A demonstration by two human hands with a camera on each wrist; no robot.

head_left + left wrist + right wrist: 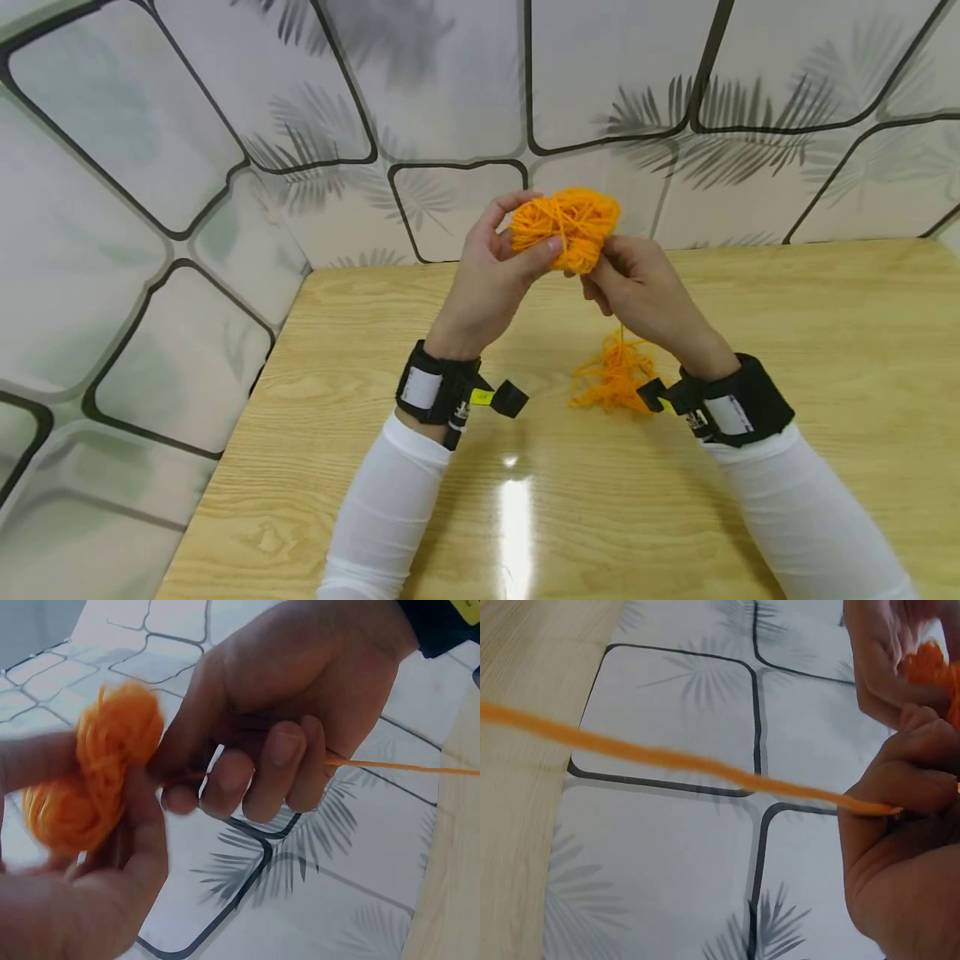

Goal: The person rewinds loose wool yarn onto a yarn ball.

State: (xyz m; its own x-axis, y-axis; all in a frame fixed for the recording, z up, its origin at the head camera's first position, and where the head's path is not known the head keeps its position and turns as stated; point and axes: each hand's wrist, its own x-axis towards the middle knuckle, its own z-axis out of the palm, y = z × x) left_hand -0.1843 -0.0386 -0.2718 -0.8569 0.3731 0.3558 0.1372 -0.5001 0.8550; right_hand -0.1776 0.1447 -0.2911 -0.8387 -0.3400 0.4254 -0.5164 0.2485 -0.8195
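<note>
A bundle of orange yarn [581, 212] is held above a wooden table [337, 375] in a person's left hand [491, 279], the thumb laid across its front and the fingers curled round its side. The bundle is wound thickly and, as is shown in the left wrist view, is drawn in at its middle. Above the same table, just beside the bundle's lower right side, a single orange strand [660, 757] is gripped in the curled fingers of the right hand [641, 287]. The strand is stretched from that hand down toward the table, where a loose tangle of orange yarn [615, 375] is spread on the surface below the hands. A black band [420, 387] is worn on the left wrist and a second black band [738, 408] on the right, both over the table, with each forearm covered by a white sleeve [390, 517]. A bright reflection [515, 525] is cast on the near part of the table. Behind the table and along its left side, a pale wall [457, 108] is patterned with dark-outlined panels and grey fronds.
</note>
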